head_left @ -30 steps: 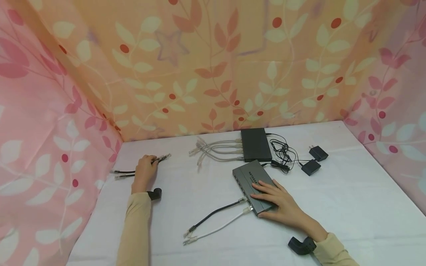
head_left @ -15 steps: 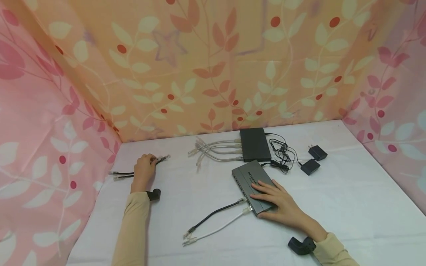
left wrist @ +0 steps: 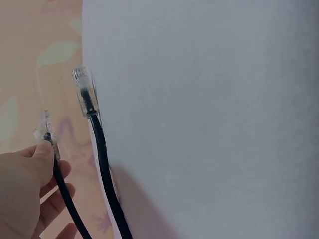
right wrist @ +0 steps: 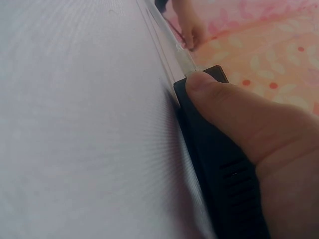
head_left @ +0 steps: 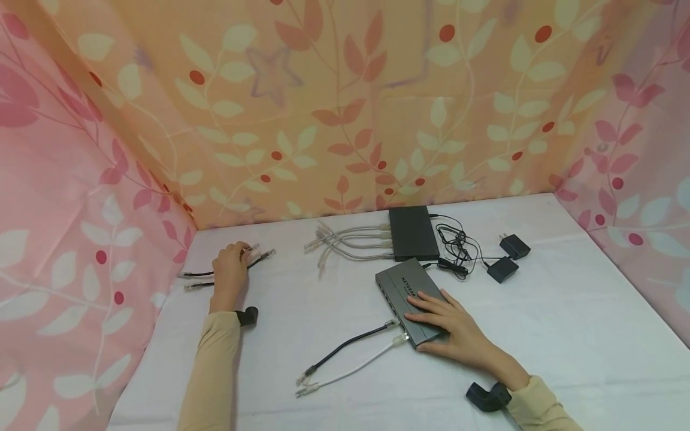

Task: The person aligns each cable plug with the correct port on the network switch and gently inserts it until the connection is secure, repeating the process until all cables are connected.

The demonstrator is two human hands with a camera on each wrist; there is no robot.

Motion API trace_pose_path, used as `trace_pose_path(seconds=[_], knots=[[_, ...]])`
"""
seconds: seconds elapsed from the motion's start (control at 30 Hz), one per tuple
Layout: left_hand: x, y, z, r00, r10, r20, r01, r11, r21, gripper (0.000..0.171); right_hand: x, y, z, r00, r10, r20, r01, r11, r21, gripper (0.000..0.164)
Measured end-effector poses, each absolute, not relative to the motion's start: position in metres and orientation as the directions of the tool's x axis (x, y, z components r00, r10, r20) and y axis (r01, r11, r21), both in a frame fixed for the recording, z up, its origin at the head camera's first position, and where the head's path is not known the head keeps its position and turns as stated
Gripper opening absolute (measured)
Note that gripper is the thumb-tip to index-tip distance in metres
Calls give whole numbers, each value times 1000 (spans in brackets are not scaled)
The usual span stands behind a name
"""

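My left hand (head_left: 229, 275) pinches the clear plug end of a short black network cable (left wrist: 64, 186) between thumb and fingers, at the table's left. A second black network cable (left wrist: 103, 159) lies beside it, under the hand in the head view, its clear plug pointing away. My right hand (head_left: 460, 338) rests with fingers spread on the grey NETGEAR network switch (head_left: 396, 280). In the right wrist view its thumb (right wrist: 219, 97) lies along the switch's edge near a corner. A black cable (head_left: 350, 342) and a white cable (head_left: 358, 372) are plugged into the switch's left side.
Behind the grey switch lies a black box (head_left: 414, 233) with several grey cables (head_left: 361, 244) plugged in. To its right are a coiled black cord (head_left: 455, 245) and two power adapters (head_left: 514, 246). Patterned cloth (head_left: 345, 120) hangs around the white table (head_left: 269, 359).
My left hand has shifted slightly away, lifting and separating one black cable's plug end from the other. The right hand and the switch stay in place.
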State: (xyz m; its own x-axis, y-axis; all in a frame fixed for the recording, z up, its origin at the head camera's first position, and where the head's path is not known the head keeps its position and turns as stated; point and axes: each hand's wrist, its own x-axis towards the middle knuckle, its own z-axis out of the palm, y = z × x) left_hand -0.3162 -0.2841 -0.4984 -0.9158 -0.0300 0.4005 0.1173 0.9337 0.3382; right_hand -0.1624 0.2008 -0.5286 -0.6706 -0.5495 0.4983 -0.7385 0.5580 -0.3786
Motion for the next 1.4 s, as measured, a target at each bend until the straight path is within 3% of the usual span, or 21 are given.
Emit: trace_pose_path(seconds=[0.4, 1.0, 1.4], knots=[[-307, -265, -486, -858, -11, 513, 208, 906, 368, 12, -162, 200, -527, -669, -548, 502, -740, 556, -379, 63], [-277, -208, -473, -937, 91, 338, 265, 817, 513, 10, -163, 201, -528, -677, -547, 492, -733, 558, -389, 62], [-264, -186, -474, -946, 193, 260, 309, 781, 543, 7, -163, 201, -529, -675, -549, 493, -734, 562, -380, 63]])
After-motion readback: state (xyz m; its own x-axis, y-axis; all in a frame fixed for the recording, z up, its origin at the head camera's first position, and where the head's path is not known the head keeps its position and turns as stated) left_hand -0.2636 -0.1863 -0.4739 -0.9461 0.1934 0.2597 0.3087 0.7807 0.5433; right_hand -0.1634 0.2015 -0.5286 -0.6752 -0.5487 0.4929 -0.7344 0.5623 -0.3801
